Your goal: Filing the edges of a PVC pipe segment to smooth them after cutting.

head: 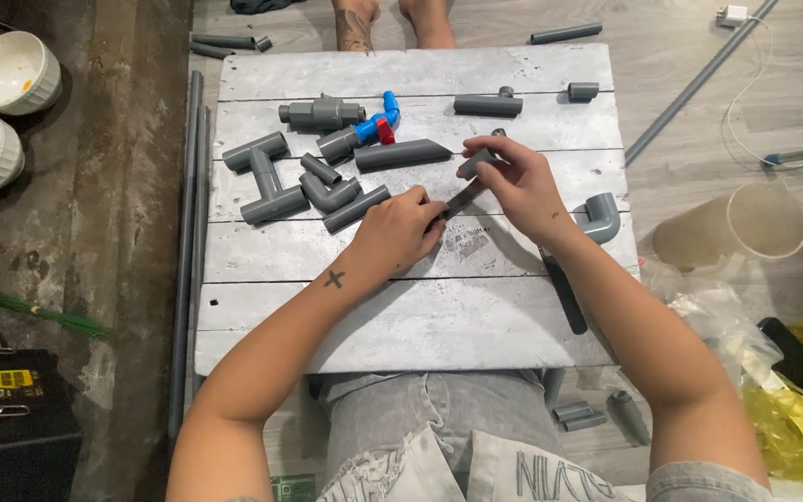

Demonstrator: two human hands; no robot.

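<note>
I see my left hand (401, 226) pinching a thin dark flat strip (460, 201) against the whitewashed plank table (420, 316), right hand (513, 181) gripping a short grey plastic pipe piece (476, 164) over it. Several grey fittings (271, 181) lie far-left, some joined, others loose; by my judgement, work partly done.

matt grey plastic pipe fittings (271, 181), rough whitewashed wooden table (420, 316)
</note>
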